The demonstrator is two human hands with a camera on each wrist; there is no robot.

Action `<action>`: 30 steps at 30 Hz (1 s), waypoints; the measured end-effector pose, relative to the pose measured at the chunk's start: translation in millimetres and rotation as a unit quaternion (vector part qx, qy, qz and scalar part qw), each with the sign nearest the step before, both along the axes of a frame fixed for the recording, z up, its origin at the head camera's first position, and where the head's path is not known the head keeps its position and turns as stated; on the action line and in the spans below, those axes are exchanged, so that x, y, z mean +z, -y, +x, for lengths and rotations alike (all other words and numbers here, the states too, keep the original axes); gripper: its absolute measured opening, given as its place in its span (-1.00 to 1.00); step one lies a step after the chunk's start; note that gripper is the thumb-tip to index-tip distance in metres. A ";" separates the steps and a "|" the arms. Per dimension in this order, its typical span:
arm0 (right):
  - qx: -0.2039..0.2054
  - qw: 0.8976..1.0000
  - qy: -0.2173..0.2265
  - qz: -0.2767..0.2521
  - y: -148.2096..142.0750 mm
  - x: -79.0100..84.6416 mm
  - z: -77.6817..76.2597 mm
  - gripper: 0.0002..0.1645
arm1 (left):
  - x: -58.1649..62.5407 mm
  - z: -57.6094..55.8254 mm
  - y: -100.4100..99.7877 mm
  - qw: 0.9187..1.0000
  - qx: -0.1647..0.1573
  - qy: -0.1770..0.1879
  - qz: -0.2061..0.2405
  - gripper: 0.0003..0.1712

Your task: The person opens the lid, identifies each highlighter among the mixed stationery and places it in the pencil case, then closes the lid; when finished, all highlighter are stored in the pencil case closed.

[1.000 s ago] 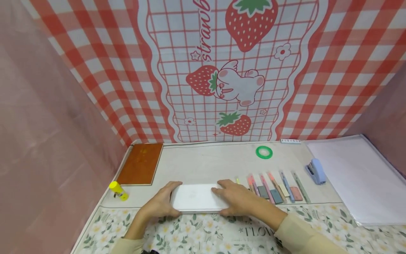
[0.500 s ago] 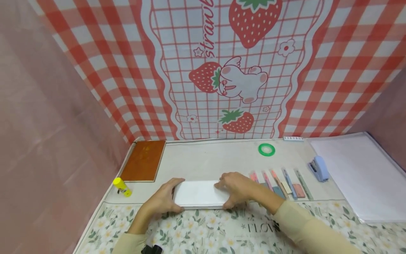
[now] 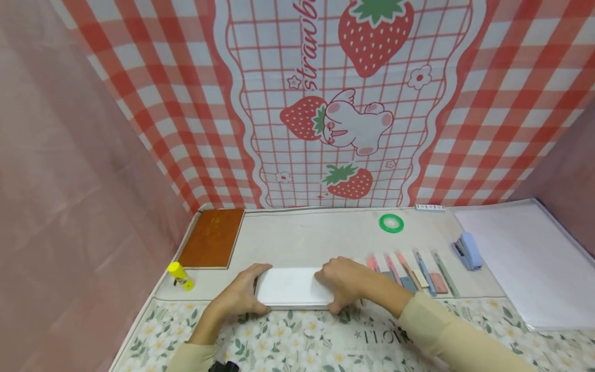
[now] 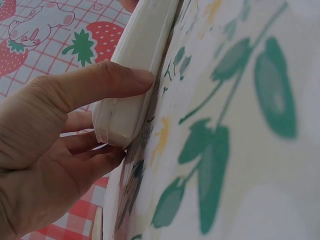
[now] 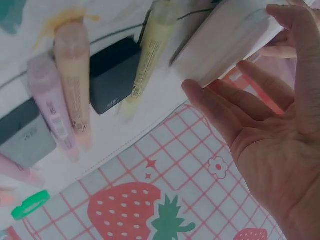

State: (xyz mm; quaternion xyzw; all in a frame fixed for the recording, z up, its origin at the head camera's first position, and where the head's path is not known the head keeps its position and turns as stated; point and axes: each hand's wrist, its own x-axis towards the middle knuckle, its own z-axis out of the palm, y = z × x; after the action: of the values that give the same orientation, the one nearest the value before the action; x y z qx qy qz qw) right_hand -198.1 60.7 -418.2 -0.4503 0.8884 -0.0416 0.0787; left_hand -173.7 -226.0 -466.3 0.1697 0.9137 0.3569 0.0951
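Observation:
A white rectangular case (image 3: 290, 287) with rounded corners lies lengthwise before me, at the border of the plain mat and the floral cloth. My left hand (image 3: 238, 295) grips its left end. In the left wrist view, the thumb lies along the near side of the white case (image 4: 142, 42) and the fingers go round the end. At the other end, my right hand (image 3: 345, 283) holds the case, thumb at the front corner and fingertips over the top and back. The right wrist view has the right hand (image 5: 270, 125) spread across the end of the blurred case (image 5: 225, 42).
Right of the case lie several highlighters (image 3: 423, 274) among small erasers (image 3: 438, 283). Green tape (image 3: 391, 223) lies behind, with a blue stapler (image 3: 467, 251) beside a white sheet (image 3: 525, 268). At left are a brown notebook (image 3: 212, 238) and a yellow glue stick (image 3: 181, 276).
The right hand has turned slightly, its fingers bending more over the case top, and covers the nearest highlighter. The case stays put between both hands; the head view has shifted a little.

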 end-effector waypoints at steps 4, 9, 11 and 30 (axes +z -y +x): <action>-0.033 0.995 0.080 -0.054 -9.9 5.4 -9.8 -0.33 | -0.8 -0.4 0.5 1.000 -0.004 -0.006 0.002 0.15; -0.054 0.970 0.187 -0.147 -26.1 5.1 -24.6 -0.42 | -0.5 -1.0 4.1 1.000 -0.011 0.011 0.018 0.25; -0.057 0.954 0.230 -0.184 -31.0 2.1 -29.0 -0.47 | -0.5 -0.7 5.9 0.999 0.001 0.024 0.033 0.25; -0.236 0.844 0.314 -0.365 -27.3 -10.2 -69.5 -0.51 | -6.3 -2.2 -3.2 0.988 0.108 -0.004 0.112 0.18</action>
State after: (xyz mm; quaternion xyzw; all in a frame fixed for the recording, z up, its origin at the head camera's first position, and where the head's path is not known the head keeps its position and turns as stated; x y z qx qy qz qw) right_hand -267.5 88.1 -428.4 -0.1858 0.8165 -0.5192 0.1707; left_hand -175.9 -222.9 -472.7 0.0812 0.8810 0.4650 0.0332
